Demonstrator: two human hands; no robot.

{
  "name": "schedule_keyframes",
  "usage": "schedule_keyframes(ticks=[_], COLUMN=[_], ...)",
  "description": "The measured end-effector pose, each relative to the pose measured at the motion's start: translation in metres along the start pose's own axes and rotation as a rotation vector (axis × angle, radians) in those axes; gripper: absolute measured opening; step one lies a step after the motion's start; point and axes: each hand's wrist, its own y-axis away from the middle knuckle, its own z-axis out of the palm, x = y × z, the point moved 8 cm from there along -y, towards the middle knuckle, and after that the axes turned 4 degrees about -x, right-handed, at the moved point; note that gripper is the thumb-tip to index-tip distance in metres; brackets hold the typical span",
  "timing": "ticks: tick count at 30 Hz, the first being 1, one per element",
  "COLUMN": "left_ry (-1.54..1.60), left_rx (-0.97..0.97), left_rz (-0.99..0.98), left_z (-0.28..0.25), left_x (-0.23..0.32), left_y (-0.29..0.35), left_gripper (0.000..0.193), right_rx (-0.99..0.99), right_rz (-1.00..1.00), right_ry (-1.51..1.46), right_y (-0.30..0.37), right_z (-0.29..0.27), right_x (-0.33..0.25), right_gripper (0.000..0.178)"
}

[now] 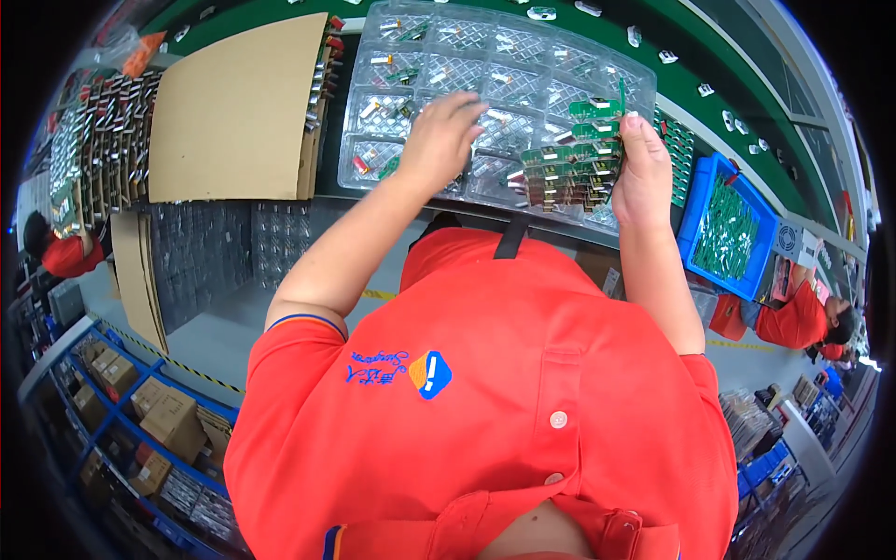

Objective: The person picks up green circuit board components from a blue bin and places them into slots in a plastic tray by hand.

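Observation:
In front of me lies a clear plastic blister tray (537,70), its compartments holding small circuit boards and parts, some red, some amber. My left hand (443,140) hovers over the tray's middle compartments. Its fingers are slightly bent and apart, a little blurred, with nothing visible in them. At the tray's right side, my right hand (644,173) grips a bunch of green circuit boards (574,163) by their edge, thumb uppermost. The boards carry silvery metal connectors and hang over the tray's near right compartments, hiding part of them.
Left of the tray stands a large cardboard sheet (229,112) beside stacked boards (103,140). A blue bin (686,243) of green boards sits at the right. Behind runs a green conveyor (705,56) with small white pieces. Co-workers in red (70,257) (793,313) are at both sides.

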Motion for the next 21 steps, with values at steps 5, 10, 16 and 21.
schedule_keyframes(ticks=[5, 10, 16, 21], left_ry=[0.782, 1.486, 0.487, -0.214], left_rx=[-0.098, -0.421, -0.226, -0.188], left_rz=[-0.165, -0.648, -0.257, 0.211], left_z=[-0.007, 0.034, -0.002, 0.000], left_x=[0.081, 0.057, -0.023, -0.008], left_y=[-0.009, -0.010, -0.046, -0.046], left_gripper=[0.032, 0.034, 0.038, 0.028], right_rx=[0.059, 0.072, 0.128, 0.215], right_rz=[-0.106, 0.034, 0.049, -0.022], right_ry=[0.083, -0.099, -0.181, -0.119], right_y=[0.001, -0.008, -0.004, -0.004], right_z=[0.000, 0.000, -0.005, -0.010], right_x=[-0.003, 0.010, 0.008, -0.001], right_gripper=[0.018, 0.020, 0.023, 0.023])
